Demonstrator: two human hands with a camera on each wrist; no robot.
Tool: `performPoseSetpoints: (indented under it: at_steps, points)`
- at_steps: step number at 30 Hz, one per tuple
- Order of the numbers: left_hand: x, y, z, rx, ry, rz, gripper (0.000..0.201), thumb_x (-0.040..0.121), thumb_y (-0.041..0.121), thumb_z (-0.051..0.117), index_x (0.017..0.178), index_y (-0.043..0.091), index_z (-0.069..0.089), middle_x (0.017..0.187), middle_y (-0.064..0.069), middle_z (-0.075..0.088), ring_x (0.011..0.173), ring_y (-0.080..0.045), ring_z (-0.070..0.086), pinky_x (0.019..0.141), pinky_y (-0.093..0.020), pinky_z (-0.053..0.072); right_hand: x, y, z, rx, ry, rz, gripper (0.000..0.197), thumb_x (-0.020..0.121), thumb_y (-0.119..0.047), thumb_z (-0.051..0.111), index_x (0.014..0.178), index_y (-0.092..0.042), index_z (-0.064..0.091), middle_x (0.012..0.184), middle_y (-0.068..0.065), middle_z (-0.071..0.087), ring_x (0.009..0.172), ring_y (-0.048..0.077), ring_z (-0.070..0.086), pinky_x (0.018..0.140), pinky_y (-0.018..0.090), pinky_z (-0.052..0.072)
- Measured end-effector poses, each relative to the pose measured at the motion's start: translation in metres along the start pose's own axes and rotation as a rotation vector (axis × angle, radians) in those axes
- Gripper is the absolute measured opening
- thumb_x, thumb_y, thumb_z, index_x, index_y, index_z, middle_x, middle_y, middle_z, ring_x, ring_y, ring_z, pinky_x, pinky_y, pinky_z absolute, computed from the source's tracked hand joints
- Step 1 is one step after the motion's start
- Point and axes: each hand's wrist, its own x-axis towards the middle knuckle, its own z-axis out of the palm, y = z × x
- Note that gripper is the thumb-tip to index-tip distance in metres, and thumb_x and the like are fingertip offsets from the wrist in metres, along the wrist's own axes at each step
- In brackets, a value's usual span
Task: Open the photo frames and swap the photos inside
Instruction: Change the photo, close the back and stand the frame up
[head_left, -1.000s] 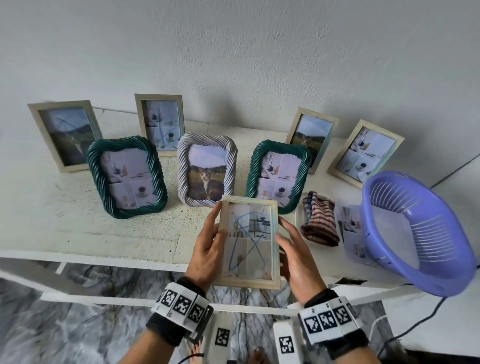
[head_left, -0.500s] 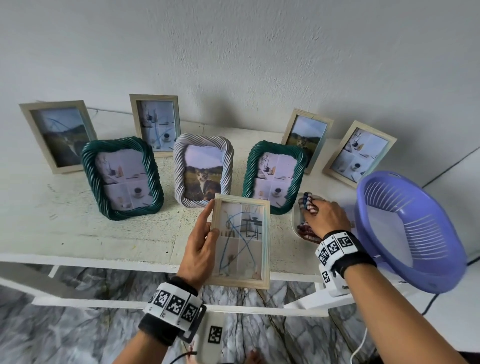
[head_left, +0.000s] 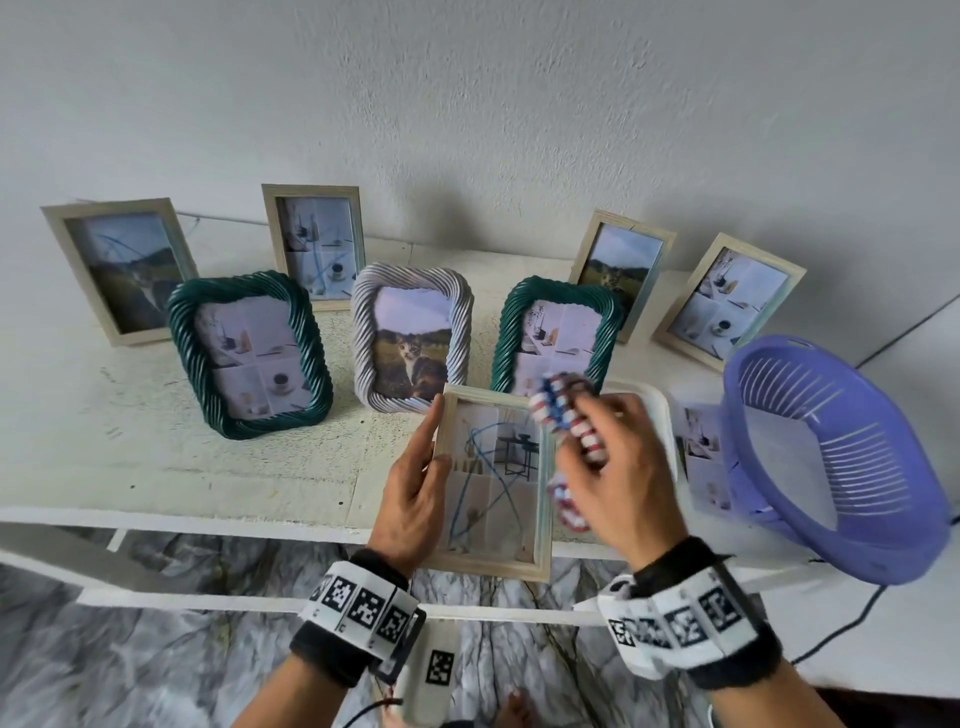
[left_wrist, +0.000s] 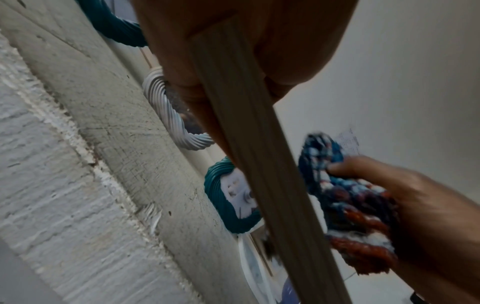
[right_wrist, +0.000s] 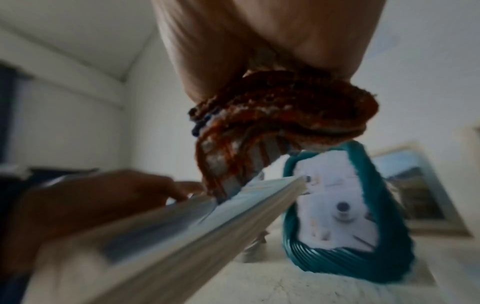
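Left hand (head_left: 410, 499) grips my wooden frame (head_left: 493, 483) by its nine o'clock edge, long axis twelve-to-six over the desk (head_left: 182, 467) lip; right hand (head_left: 618, 478), clenched round the striped cloth (head_left: 558, 410), hovers at its two o'clock corner, nearer the glass.

purple basket (head_left: 852, 467) (tilted) at the table's (head_left: 156, 467) right end.

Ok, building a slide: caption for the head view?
Left hand holds a wooden frame while right hand brings a striped cloth to it.
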Motion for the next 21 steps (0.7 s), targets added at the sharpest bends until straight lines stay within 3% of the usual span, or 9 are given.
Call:
performPoseSetpoints:
  at_steps: [3,4,5,6,8,11,15,17,21]
  points:
    - [0.002,-0.003,0.002,0.042,-0.003,0.042,0.055,0.096,0.011,0.037,0.15,0.016,0.029,0.124,-0.032,0.056,0.118,-0.037,0.056,0.1,-0.056,0.042,-0.007,-0.016,0.023,-0.214,-0.119,-0.063,0.038,0.084,-0.03,0.05,0.117,-0.014,0.061,0.109,0.01,0.049,0.089,0.022,0.05,0.073,0.032,0.053]
    - [0.003,-0.005,0.002,0.066,0.018,0.059,0.055,0.096,0.01,0.037,0.15,0.014,0.03,0.106,-0.023,0.066,0.1,-0.018,0.067,0.086,-0.04,0.054,-0.006,-0.02,0.029,-0.25,-0.12,-0.038,0.038,0.084,-0.029,0.049,0.115,-0.014,0.062,0.107,0.01,0.048,0.089,0.024,0.049,0.074,0.035,0.052]
    - [0.004,-0.006,0.002,0.085,0.036,0.08,0.055,0.095,0.009,0.037,0.15,0.014,0.03,0.08,-0.012,0.065,0.071,-0.001,0.063,0.066,-0.022,0.053,-0.006,-0.023,0.032,-0.258,-0.11,-0.016,0.037,0.084,-0.028,0.048,0.113,-0.013,0.064,0.107,0.01,0.047,0.089,0.025,0.049,0.075,0.036,0.052]
    - [0.005,-0.007,0.003,0.089,0.042,0.098,0.055,0.095,0.01,0.037,0.149,0.016,0.031,0.064,0.0,0.056,0.054,0.002,0.047,0.055,-0.016,0.042,-0.005,-0.025,0.036,-0.245,-0.104,-0.006,0.036,0.084,-0.027,0.047,0.112,-0.012,0.064,0.106,0.01,0.047,0.09,0.025,0.049,0.077,0.035,0.052]
    - [0.006,-0.001,0.003,0.065,0.035,0.115,0.055,0.096,0.014,0.038,0.15,0.022,0.031,0.078,0.01,0.058,0.06,-0.009,0.049,0.062,-0.022,0.044,-0.003,-0.03,0.039,-0.181,-0.112,-0.009,0.037,0.085,-0.025,0.048,0.115,-0.011,0.064,0.108,0.009,0.047,0.094,0.025,0.051,0.083,0.034,0.051]
    - [0.01,0.003,-0.001,0.069,0.039,0.136,0.053,0.097,0.01,0.038,0.15,0.014,0.031,0.126,-0.023,0.062,0.108,-0.026,0.065,0.095,-0.044,0.049,-0.007,-0.034,0.037,-0.055,-0.176,-0.089,0.042,0.083,-0.023,0.05,0.123,-0.014,0.063,0.111,0.005,0.046,0.098,0.022,0.052,0.087,0.031,0.051]
    - [0.01,-0.005,-0.003,0.038,0.023,0.136,0.054,0.096,0.013,0.038,0.149,0.018,0.032,0.099,-0.001,0.054,0.087,-0.016,0.05,0.086,-0.024,0.043,-0.02,-0.027,0.021,-0.14,-0.29,-0.227,0.037,0.083,-0.023,0.051,0.116,-0.016,0.065,0.114,0.004,0.048,0.096,0.02,0.051,0.083,0.031,0.053]
    - [0.009,-0.009,-0.002,0.036,0.039,0.154,0.053,0.096,0.012,0.038,0.149,0.018,0.032,0.096,0.006,0.041,0.086,-0.012,0.038,0.078,-0.011,0.035,-0.018,-0.021,0.011,-0.26,-0.247,-0.222,0.036,0.083,-0.025,0.049,0.112,-0.012,0.066,0.111,0.009,0.05,0.091,0.021,0.052,0.075,0.034,0.056]
    - [0.013,-0.002,0.005,0.057,0.044,0.182,0.054,0.096,0.008,0.037,0.149,0.014,0.031,0.089,0.034,0.049,0.082,0.008,0.039,0.081,-0.003,0.035,0.002,-0.024,0.012,-0.329,-0.134,-0.122,0.042,0.084,-0.026,0.041,0.114,-0.006,0.064,0.108,0.012,0.049,0.09,0.025,0.048,0.076,0.039,0.054]
